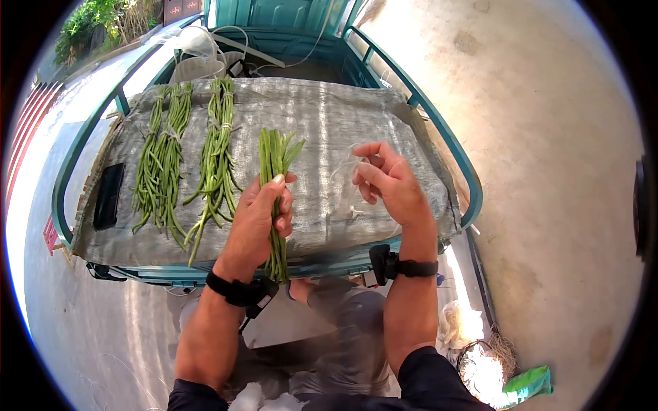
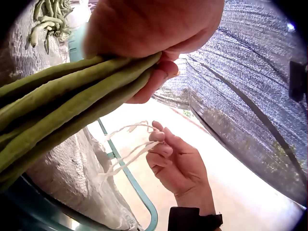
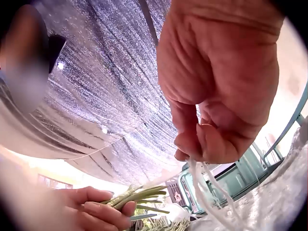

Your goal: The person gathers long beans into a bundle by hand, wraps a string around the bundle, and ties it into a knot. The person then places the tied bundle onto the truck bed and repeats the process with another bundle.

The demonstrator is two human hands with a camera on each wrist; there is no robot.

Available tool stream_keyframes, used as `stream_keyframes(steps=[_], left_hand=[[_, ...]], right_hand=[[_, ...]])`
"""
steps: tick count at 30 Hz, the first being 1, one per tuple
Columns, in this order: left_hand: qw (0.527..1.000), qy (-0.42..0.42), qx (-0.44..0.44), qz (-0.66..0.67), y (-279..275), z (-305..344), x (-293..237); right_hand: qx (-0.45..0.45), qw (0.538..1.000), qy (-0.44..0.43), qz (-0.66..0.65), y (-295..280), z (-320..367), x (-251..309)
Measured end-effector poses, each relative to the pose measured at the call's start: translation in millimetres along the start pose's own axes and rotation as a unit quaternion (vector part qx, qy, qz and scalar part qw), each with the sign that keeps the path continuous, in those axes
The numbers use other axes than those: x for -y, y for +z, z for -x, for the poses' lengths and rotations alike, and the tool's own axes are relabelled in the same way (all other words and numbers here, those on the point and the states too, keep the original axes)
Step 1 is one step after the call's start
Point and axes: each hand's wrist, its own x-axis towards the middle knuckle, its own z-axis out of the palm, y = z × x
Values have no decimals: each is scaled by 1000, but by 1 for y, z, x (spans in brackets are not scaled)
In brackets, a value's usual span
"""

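My left hand (image 1: pixel 252 218) grips a loose bunch of long green beans (image 1: pixel 274 152), thumb across the front, over the near part of the covered cart bed. The stem ends stick out above the fist and the tails hang below it. To the right, my right hand (image 1: pixel 397 188) is raised over the sheet and pinches thin white string (image 3: pixel 199 188) between thumb and fingertips. In the left wrist view the string (image 2: pixel 126 163) trails from those fingers in loose strands, apart from the beans. Tied bean bundles (image 1: pixel 218 140) lie to the left.
A grey woven sheet (image 1: pixel 329 109) covers the bed of a teal cart with side rails (image 1: pixel 439 130). On its left edge lies a black phone (image 1: pixel 109 195). White buckets (image 1: pixel 195 68) stand behind the sheet. Bags (image 1: pixel 480 370) sit on the ground at lower right.
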Motion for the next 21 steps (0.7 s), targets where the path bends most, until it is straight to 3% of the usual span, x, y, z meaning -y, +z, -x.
stream_keyframes(steps=[6, 9, 10, 11, 14, 15, 17, 21], left_hand=[[1000, 2, -10, 4, -5, 6, -10], [1000, 11, -11, 7, -8, 6, -13], [1000, 13, -8, 6, -9, 6, -12], [1000, 15, -4, 5, -10, 5, -12], [1000, 17, 4, 13, -5, 6, -13], [1000, 14, 6, 17, -4, 7, -12], [1000, 11, 16, 17, -3, 6, -10], [999, 23, 47, -6, 1, 3, -8]], right_hand=[[-122, 992, -4, 22, -89, 31, 25], [-185, 981, 32, 49, -167, 34, -19], [-205, 963, 95, 147, -201, 35, -45], [-222, 931, 157, 244, -222, 36, -61], [-238, 822, 230, 463, -209, 46, -64], [-249, 823, 225, 458, -204, 47, -60], [-261, 752, 184, 577, -234, 43, -84], [-244, 571, -45, 782, -261, 45, -93]])
